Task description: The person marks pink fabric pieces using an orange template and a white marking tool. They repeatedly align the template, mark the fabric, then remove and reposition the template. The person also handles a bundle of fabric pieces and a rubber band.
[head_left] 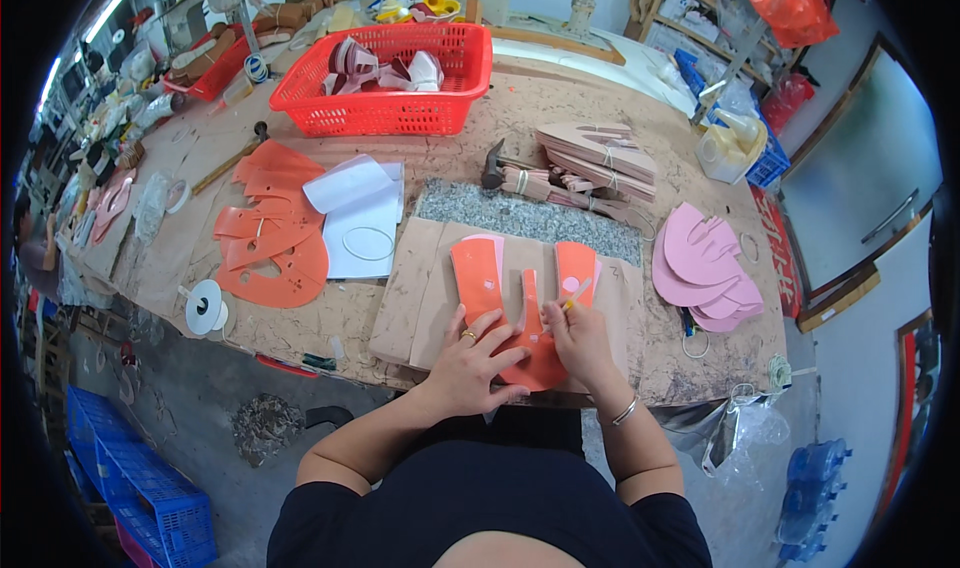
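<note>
An orange template (479, 280) with a forked outline lies flat on a brown board, pink sheet showing along its edges. My left hand (472, 362) rests on its left side, fingers spread and pressing it down. At its right side, my right hand (580, 340) is closed round a slim, pale yellow pen-like tool (577, 295); its exact kind is hard to make out. The tool's lower end is hidden by my fingers. Right of the board lies a fanned pile of pink cut pieces (700, 268). A stack of orange cut pieces (275, 248) is to the left.
Beyond the brown board (395, 313) sit a speckled stone slab (480, 208), a hammer (494, 164) and banded bundles of pale pieces (600, 158). A red basket (390, 118) stands farther back. White paper (350, 248) and a white spool (206, 308) lie leftward.
</note>
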The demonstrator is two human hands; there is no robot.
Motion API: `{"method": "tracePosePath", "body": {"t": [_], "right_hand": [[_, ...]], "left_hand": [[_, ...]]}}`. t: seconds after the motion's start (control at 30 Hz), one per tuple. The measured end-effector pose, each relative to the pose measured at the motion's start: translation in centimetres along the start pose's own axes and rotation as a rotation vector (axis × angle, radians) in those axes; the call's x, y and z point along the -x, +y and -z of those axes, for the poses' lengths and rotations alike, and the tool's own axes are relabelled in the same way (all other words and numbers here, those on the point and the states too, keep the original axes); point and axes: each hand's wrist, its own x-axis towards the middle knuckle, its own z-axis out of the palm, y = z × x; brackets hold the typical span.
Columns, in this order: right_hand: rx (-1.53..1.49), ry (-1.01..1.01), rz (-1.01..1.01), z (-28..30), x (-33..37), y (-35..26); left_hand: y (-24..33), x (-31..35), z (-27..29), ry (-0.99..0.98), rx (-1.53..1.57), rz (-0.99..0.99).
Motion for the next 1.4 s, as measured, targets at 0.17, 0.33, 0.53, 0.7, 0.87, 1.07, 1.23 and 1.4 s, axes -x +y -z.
{"method": "tracePosePath", "body": {"t": [0.17,0.33,0.53,0.7,0.87,1.07,1.23,1.4], "right_hand": [[-0.048,0.004,0.11,-0.7,1.0,0.7],[0.131,0.038,0.214,-0.7,0.8,0.3],[-0.017,0.09,-0.036,1.9,-1.6,1.1],[0.057,0.091,-0.123,3.6,-4.7,2.9],[0.165,0.156,0.013,2.8,-5.1,3.5],[0.303,0.121,0.049,2.9,-4.9,2.8],[-0.033,0.268,-0.005,3.7,-3.7,2.7],[0.046,0.499,0.442,3.4,2.1,4.1]], "left_hand": [[0.2,-0.2,0.3,-0.017,-0.003,0.013],[0.2,-0.2,0.2,-0.016,-0.006,0.015],[0.0,0.0,0.1,0.002,-0.011,0.007],[0.2,-0.1,0.1,-0.001,0.004,0.012],[0.1,-0.1,0.0,0.007,0.003,0.007],[0.0,-0.1,-0.1,0.007,-0.012,-0.005],[0.3,0.3,0.9,-0.01,-0.044,-0.056],[-1.4,2.0,3.3,0.208,0.472,0.189]]}}
